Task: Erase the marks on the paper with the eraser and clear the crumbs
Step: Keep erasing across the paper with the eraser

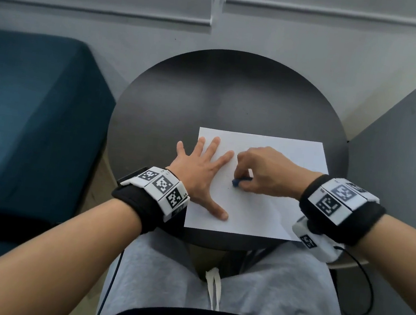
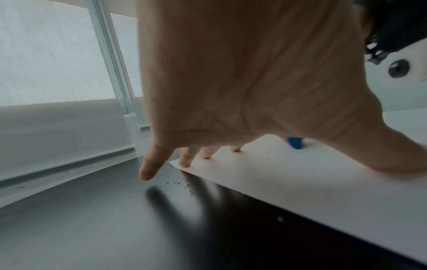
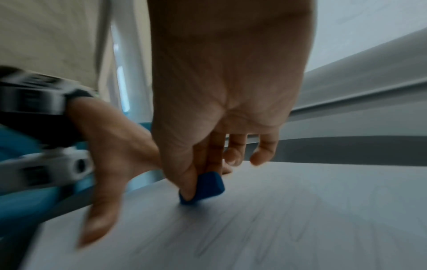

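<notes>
A white sheet of paper (image 1: 260, 210) lies on the round dark table (image 1: 209, 92). My left hand (image 1: 200, 172) lies flat with fingers spread on the sheet's left edge, thumb (image 1: 217, 211) on the paper and little finger off it on the table. My right hand (image 1: 265, 171) pinches a small blue eraser (image 1: 235, 182) between thumb and fingers, its tip down on the paper. In the right wrist view the eraser (image 3: 205, 186) touches the sheet (image 3: 277, 228), which is blurred with motion. The left wrist view shows the eraser (image 2: 294, 142) beyond my palm and dark crumbs (image 2: 175, 181) on the table beside the paper's corner.
A teal upholstered seat (image 1: 25, 110) stands left of the table. Grey walls and window blinds lie behind. My lap in grey trousers (image 1: 226, 283) is under the table's near edge. A black cable (image 1: 365, 291) hangs from my right wrist.
</notes>
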The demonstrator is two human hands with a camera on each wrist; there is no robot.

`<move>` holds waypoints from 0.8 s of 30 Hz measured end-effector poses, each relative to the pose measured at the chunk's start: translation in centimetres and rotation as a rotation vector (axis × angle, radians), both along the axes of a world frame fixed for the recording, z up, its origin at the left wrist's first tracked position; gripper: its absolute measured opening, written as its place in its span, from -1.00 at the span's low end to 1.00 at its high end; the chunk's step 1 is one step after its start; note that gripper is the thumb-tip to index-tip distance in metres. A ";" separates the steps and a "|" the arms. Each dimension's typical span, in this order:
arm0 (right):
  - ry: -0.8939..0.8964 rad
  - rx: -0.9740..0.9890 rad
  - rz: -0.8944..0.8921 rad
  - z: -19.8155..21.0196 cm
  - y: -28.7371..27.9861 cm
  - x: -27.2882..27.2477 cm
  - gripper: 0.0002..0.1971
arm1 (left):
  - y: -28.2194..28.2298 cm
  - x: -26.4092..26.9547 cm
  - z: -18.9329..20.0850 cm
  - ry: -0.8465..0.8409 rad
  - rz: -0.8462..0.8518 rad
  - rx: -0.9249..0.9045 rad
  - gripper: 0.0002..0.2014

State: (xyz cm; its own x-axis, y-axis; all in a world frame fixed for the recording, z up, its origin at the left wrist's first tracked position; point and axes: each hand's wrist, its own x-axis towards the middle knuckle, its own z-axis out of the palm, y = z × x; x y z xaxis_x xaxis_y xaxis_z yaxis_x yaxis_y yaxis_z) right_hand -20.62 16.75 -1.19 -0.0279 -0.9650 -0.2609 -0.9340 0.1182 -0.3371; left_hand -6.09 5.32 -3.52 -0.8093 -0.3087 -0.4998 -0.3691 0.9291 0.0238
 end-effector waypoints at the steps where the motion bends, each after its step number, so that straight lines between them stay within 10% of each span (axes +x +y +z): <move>1: -0.001 0.060 0.043 0.1 0.5 0.4 -0.87 | 0.0 0.0 0.0 0.000 0.001 -0.003 0.40; 24: -0.016 0.166 0.098 0.6 3.1 1.4 -0.87 | 0.0 0.0 0.1 -0.003 0.008 0.030 0.41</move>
